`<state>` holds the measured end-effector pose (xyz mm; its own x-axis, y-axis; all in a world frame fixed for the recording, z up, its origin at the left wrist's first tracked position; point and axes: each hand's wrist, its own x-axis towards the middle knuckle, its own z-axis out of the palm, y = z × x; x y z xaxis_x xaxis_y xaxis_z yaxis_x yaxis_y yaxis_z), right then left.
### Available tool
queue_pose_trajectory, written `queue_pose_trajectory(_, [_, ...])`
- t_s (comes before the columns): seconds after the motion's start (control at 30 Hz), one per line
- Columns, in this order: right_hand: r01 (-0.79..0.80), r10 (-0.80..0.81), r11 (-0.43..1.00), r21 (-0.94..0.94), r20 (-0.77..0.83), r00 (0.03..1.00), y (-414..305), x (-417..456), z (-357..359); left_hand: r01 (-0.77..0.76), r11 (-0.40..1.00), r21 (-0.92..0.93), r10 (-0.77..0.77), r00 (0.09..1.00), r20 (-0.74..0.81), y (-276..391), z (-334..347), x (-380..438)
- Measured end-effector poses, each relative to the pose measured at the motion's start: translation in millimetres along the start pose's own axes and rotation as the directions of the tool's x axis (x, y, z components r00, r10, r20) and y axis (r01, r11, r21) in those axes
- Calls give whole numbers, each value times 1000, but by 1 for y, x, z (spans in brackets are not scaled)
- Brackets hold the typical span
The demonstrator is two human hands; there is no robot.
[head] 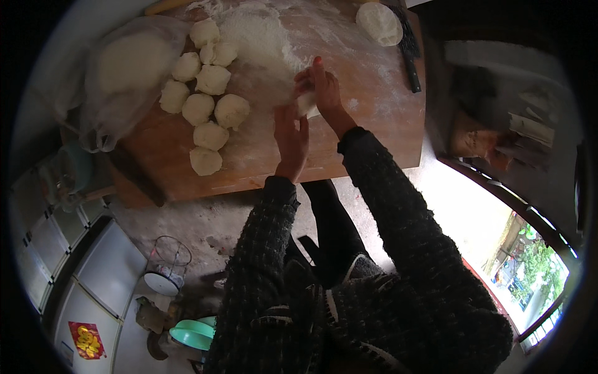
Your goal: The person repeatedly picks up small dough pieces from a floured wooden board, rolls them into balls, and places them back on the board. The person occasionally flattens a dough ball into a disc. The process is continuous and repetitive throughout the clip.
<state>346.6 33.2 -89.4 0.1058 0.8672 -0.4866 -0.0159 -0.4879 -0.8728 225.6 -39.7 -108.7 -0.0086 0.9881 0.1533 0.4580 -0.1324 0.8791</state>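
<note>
Between my two hands, over the wooden board, is a piece of white dough (308, 104), partly hidden and blurred. My left hand (291, 133) is at its left side, fingers pointing away from me. My right hand (323, 89) is raised on edge at its right side, fingers extended. Whether either hand grips the dough cannot be told. Several rough dough balls (198, 110) lie to the left of my hands. Loose white flour (254, 37) is spread beyond them. A smoother, rounded piece of dough (379, 24) rests at the far right of the board.
The wooden board (373, 149) ends close to my wrists. A knife with a black handle (412, 72) lies along its right edge. A clear plastic bag holding a large pale mass (135, 63) is at the left. A turquoise basin (194, 334) stands low at the lower left.
</note>
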Motion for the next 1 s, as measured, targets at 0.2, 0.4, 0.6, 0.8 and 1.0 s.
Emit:
queue_pose_trajectory(0.2, [402,-605,462,-791,50,795,41,-12,-7,-69,998,-10,69,974,214,3,-2,-24])
queue_pose_trajectory(0.4, [348,-681,485,-802,-98,725,16,39,3,211,977,-19,-209,976,67,12,20,1])
queue_pose_trajectory(0.6, [189,-201,960,-206,-41,979,9,47,-14,199,979,48,-204,969,140,13,29,21])
queue_pose_trajectory(0.8, [524,-556,499,-691,209,805,31,-3,-41,-91,987,130,55,964,260,19,35,-10])
queue_pose_trajectory(1.0, [446,-611,246,-860,220,760,7,59,-23,153,987,47,-153,988,-7,20,45,16])
